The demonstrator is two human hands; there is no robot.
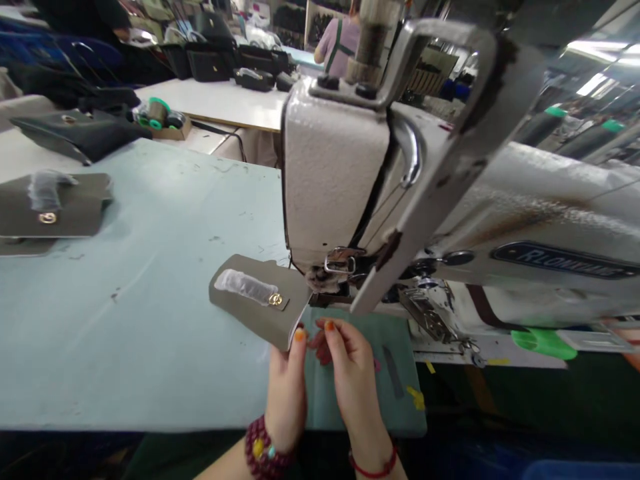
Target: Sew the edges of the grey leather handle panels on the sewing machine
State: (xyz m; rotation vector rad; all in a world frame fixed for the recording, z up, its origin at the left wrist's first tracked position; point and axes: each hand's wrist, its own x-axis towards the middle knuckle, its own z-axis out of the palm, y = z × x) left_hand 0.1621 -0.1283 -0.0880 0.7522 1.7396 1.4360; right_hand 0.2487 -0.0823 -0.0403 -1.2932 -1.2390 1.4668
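A grey-brown bag panel point(250, 317) lies by the needle area of the sewing machine point(340, 173), its right end close to the presser foot. A strip wrapped in white film point(245, 285) and a gold buckle point(275, 299) sit on its top face. My left hand point(290, 380) grips the panel's near right corner, thumb on top and fingers beneath. Just right of that corner, my right hand point(350, 367) is closed, thumb and fingers pinched together; whatever is between them is too small to tell. The machine's head hides the panel's far right edge.
More grey-brown panels point(75, 207) with a gold buckle rest at the table's left. A dark bag piece point(85, 133) and a box of thread spools point(163, 120) stand behind. A slanting metal bar point(415, 227) crosses before the machine. A person point(340, 43) is in the background.
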